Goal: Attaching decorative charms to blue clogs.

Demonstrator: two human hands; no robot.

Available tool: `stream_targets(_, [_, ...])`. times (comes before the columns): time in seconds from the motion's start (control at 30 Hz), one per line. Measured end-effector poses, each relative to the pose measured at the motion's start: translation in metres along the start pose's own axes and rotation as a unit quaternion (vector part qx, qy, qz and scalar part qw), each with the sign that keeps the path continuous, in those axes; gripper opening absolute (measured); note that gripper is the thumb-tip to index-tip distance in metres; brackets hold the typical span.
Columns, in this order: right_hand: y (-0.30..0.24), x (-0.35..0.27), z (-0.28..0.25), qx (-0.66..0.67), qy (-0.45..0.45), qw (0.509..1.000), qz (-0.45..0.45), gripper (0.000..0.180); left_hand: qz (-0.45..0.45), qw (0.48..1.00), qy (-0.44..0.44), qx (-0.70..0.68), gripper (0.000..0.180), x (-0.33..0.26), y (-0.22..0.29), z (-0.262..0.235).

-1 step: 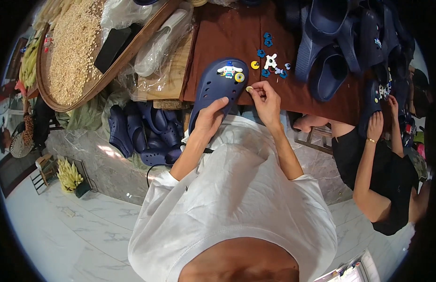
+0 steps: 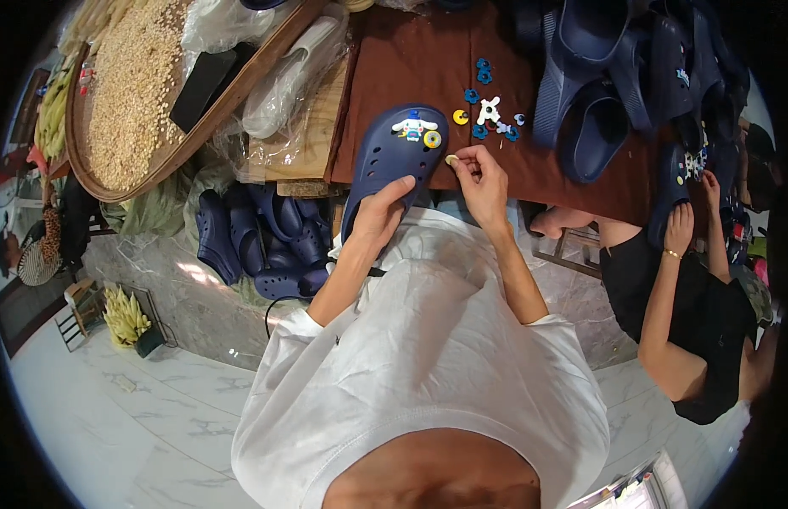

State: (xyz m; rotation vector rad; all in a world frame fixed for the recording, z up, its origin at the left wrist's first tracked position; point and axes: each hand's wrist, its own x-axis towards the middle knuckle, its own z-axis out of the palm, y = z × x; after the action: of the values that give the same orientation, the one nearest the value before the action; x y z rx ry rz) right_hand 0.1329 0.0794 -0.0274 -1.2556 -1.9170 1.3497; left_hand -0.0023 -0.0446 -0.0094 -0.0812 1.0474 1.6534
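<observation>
Head view: brown cloth (image 2: 428, 59) over table, loose charms (image 2: 489, 112) on it. I see left hand (image 2: 378, 219) gripping clog (image 2: 394, 157) from below, long axis running away from me. Right hand (image 2: 480, 178) pinches small yellow charm (image 2: 451, 159), just right of clog toe, touching its edge.

2 bare arms reach up from white short sleeves toward 12 o'clock.
The left hand (image 2: 378, 219) sits at about 11 o'clock from the chest, palm turned away, fingers curled in a grip and the thumb stretched up toward 1 o'clock. The right hand (image 2: 480, 182) sits just beside it toward 3 o'clock, slightly higher, with thumb and forefinger pinched together at its 10 o'clock tip. Both forearms angle inward, elbows bent and spread toward 8 and 4 o'clock.
</observation>
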Motion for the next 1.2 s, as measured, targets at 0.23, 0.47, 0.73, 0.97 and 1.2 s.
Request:
stream_targets(0.23, [-0.005, 0.0, -0.007, 0.05, -0.014, 0.998, 0.018, 0.008, -0.006, 0.999, 0.049, -0.008, 0.051, 0.001, 0.005, 0.007])
stream_targets(0.47, [-0.024, -0.007, 0.005, 0.28, -0.106, 0.951, 0.077, 0.009, -0.005, 0.999, 0.042, 0.018, 0.045, -0.001, 0.002, 0.005])
stream_targets(0.73, [-0.019, -0.005, 0.009, 0.271, -0.119, 0.95, 0.095, 0.013, 0.061, 0.994, 0.016, 0.086, 0.042, -0.009, -0.005, 0.009])
stream_targets(0.97, [-0.025, -0.003, 0.003, 0.274, -0.152, 0.941, 0.132, 0.014, 0.095, 0.989, 0.021, 0.115, 0.041, -0.011, -0.009, 0.008])
stream_targets(1.2, [-0.025, -0.001, 0.001, 0.315, -0.197, 0.909, 0.191, 0.015, 0.093, 0.989, 0.023, 0.114, 0.039, -0.013, -0.009, 0.01])
